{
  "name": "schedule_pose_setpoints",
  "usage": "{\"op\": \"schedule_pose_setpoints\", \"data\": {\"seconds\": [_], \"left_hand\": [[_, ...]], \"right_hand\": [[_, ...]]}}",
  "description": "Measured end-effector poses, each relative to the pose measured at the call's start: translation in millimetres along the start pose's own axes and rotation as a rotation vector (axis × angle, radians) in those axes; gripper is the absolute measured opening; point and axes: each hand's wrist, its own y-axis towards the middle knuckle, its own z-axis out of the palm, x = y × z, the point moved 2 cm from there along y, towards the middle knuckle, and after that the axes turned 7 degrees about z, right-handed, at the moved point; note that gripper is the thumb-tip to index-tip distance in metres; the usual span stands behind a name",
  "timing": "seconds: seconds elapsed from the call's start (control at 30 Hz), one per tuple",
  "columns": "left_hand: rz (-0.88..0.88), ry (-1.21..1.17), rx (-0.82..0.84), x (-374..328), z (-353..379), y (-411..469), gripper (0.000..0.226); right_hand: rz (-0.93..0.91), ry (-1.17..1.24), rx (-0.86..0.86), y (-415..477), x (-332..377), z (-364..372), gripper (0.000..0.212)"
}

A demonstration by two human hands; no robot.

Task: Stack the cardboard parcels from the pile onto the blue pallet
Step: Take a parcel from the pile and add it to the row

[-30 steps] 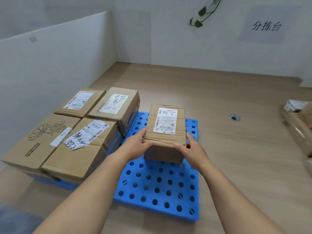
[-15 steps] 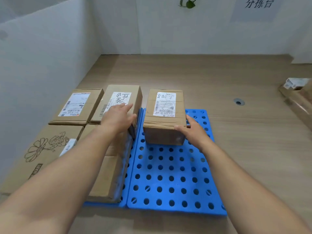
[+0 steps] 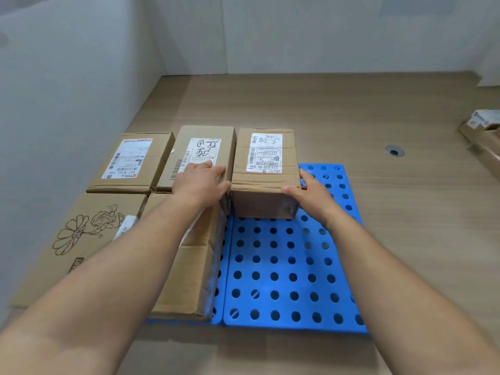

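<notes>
Bright even indoor light, soft shadows, wide-angle edge distortion, slight blur

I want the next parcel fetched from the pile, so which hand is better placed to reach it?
Right. The right hand touches the right side of the rightmost parcel, nearest the pile at the far right; the left hand rests on the neighbouring parcel, farther away.
</notes>
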Motion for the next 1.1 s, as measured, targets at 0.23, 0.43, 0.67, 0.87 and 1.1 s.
{"op": "schedule_pose_setpoints", "data": {"seconds": [0.23,0.43,0.67,0.87,1.1], "left_hand": [[0.002,-0.031,0.057,1,-3,-3,0.054],[0.013,-0.049,0.072,2,-3,-5,0.054],[0.089,-0.191,-0.12,-10,-11,-23,0.055],[0.264,-0.266,-0.333,-55,-12,-44,0.05],[0.443,-0.385,-0.458,-130,12,-78,0.038]], "right_hand": [[-0.01,-0.037,0.034,0,0,0,0.052],[-0.013,-0.124,0.028,-8,5,-3,0.059],[-0.107,-0.508,-0.178,-29,20,-18,0.07],[-0.273,-0.702,-0.403,-65,26,-28,0.052],[-0.325,-0.719,-0.659,-113,-7,-49,0.033]]}}
